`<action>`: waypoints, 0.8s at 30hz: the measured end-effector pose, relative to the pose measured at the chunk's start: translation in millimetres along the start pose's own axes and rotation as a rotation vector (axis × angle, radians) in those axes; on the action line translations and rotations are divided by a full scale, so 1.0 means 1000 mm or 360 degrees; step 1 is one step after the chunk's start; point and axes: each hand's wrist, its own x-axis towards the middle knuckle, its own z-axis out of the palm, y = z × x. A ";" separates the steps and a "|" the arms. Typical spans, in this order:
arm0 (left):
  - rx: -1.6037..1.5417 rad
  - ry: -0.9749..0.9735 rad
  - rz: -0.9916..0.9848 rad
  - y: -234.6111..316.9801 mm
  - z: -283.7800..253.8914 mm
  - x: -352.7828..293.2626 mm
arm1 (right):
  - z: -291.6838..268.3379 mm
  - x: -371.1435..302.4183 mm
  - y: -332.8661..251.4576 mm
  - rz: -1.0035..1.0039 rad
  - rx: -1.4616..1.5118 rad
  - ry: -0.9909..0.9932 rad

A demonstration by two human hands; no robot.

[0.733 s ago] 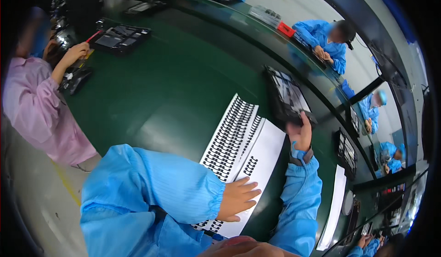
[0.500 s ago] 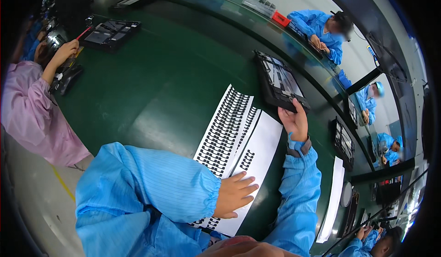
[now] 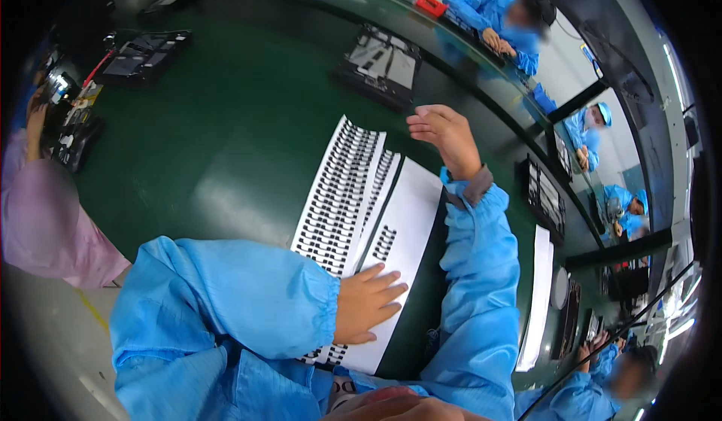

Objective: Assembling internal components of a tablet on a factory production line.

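My left hand (image 3: 368, 303) lies flat, fingers spread, on a white sheet (image 3: 410, 210) that carries a few small black hook-shaped pieces. Beside and partly under my left forearm are more white sheets (image 3: 342, 188) with dense rows of the same black pieces, their far ends curling up. My right hand (image 3: 447, 136) is raised off the bench past the sheets' far right corner, with fingers stretched out and nothing in them. Just beyond its fingertips, apart from them, a flat device with silvery and black inner parts (image 3: 382, 61) sits in a black holder on the bench.
The green bench (image 3: 218, 135) holds another such device (image 3: 147, 54) at the far left, near a person in a pink sleeve (image 3: 45, 210). More devices (image 3: 543, 195) and a white strip (image 3: 535, 300) lie right. A red bin (image 3: 431, 4) and seated people stand beyond the glass shelf.
My right hand has let go of the device, which now lies farther left and away. My left hand stays flat on the sheet. The person in pink has drawn a hand back.
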 end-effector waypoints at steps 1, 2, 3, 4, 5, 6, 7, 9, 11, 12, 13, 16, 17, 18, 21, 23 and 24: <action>-0.0026 -0.0018 0.0046 0.000 0.001 0.002 | -0.007 -0.019 -0.004 -0.0076 -0.0148 0.0060; -0.0066 0.0097 0.0024 -0.002 0.002 0.000 | -0.007 -0.039 -0.007 -0.0134 -0.0265 0.0053; -0.0103 0.0209 0.0005 -0.003 0.003 -0.001 | -0.009 -0.063 -0.006 -0.0193 -0.0381 0.0050; -0.0027 0.0296 0.0007 -0.001 -0.004 -0.005 | -0.014 -0.085 0.004 -0.0286 -0.0565 0.0028; -0.0032 0.0281 0.0019 0.000 -0.015 -0.011 | -0.010 -0.112 0.009 -0.0315 -0.0716 0.0032; -0.0056 0.0233 -0.0074 0.000 -0.030 -0.022 | 0.002 -0.133 0.009 -0.0468 -0.0983 -0.0053; -0.0077 0.0186 -0.0123 -0.002 -0.040 -0.029 | 0.006 -0.156 0.009 -0.0620 -0.1190 -0.0126; 0.0048 0.0249 -0.0361 -0.014 -0.045 -0.036 | 0.012 -0.192 0.012 -0.0664 -0.1431 -0.0350; 0.0103 0.0211 -0.0410 -0.029 -0.034 -0.050 | 0.019 -0.210 0.017 -0.0584 -0.1619 -0.0405; 0.0105 0.0229 -0.0460 -0.032 -0.029 -0.055 | 0.019 -0.212 0.021 -0.0592 -0.1594 -0.0379; 0.0103 0.0251 -0.0500 -0.034 -0.028 -0.057 | 0.014 -0.213 0.026 -0.0607 -0.1583 -0.0356; 0.0111 0.0137 -0.0565 -0.034 -0.038 -0.065 | 0.010 -0.208 0.034 -0.0643 -0.1553 -0.0296; 0.0106 0.0138 -0.0587 -0.034 -0.041 -0.067 | 0.009 -0.206 0.035 -0.0661 -0.1551 -0.0285; 0.0098 0.0120 -0.0596 -0.033 -0.041 -0.068 | 0.010 -0.204 0.035 -0.0706 -0.1523 -0.0283; 0.0132 0.0081 -0.0576 -0.036 -0.046 -0.074 | 0.006 -0.195 0.041 -0.0739 -0.1345 -0.0246; 0.0214 0.0041 -0.0585 -0.037 -0.053 -0.074 | -0.006 -0.189 0.040 -0.0836 -0.1269 -0.0103; 0.0241 -0.0021 -0.0537 -0.039 -0.056 -0.072 | -0.014 -0.186 0.036 -0.0834 -0.1250 -0.0014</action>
